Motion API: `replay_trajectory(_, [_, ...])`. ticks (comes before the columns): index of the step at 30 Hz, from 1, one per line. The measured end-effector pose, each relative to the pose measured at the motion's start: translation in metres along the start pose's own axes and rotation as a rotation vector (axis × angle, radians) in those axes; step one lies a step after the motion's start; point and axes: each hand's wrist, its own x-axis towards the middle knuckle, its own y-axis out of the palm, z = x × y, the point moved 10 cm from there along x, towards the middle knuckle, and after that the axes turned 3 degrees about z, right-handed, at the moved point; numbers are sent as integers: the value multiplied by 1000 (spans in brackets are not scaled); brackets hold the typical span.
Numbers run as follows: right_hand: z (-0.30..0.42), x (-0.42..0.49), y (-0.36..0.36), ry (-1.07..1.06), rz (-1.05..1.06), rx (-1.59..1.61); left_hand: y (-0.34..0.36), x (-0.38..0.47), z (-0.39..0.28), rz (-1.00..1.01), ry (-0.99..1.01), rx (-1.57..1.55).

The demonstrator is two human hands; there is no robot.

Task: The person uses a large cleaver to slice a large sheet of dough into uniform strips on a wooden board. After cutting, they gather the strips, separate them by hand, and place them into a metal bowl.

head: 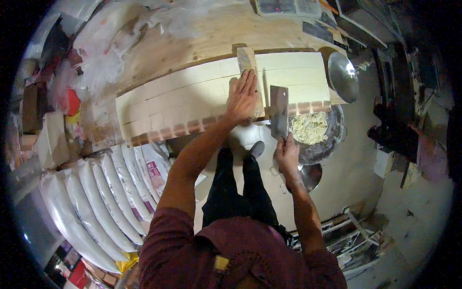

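Observation:
My left hand (242, 95) lies over a wooden strip (246, 57), holding it down across a long, pale, dough-like slab (173, 97). Lines run along and across the slab, dividing it into bands. In my right hand (287, 155) is the handle of a cleaver (279, 108). Its broad blade points away from me, just right of the strip and over the slab's near part. Whether the edge touches the slab, I cannot tell. Beneath the slab's near side shows a brown, notched-looking table edge (195, 126).
Below the table's right end, a large basin (314, 153) holds pale scraps (309, 127). A smaller metal bowl (313, 176) sits nearby. A round metal pan (341, 81) stands beside the slab. Stacked white sacks (97, 209) fill the left; plastic film (104, 43) lies farther back on the wooden table (202, 43).

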Motion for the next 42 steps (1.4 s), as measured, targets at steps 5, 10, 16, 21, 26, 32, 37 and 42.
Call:
replay_trajectory(5, [7,21,29,140,83,-71,11,-2,-2,-12,38,34])
replay_trajectory(10, [19,28,44,41,62,-164,8,1,-5,-29,24,25])
replay_trajectory(16, [25,31,48,-3,59,-156,10,1,-1,-57,26,-7])
replay_trajectory(21, [32,41,50,-54,54,-224,8,1,0,-59,26,-29])
replay_trajectory(26, [47,87,55,-12,122,-287,15,-3,7,-135,65,-16])
replay_trajectory(32, [70,125,42,-40,42,-200,2,2,2,-53,65,-114])
replay_trajectory(37, [82,136,41,13,114,-305,10,5,6,16,26,-199])
replay_trajectory(42, [82,147,46,42,102,-356,16,7,8,67,5,-202])
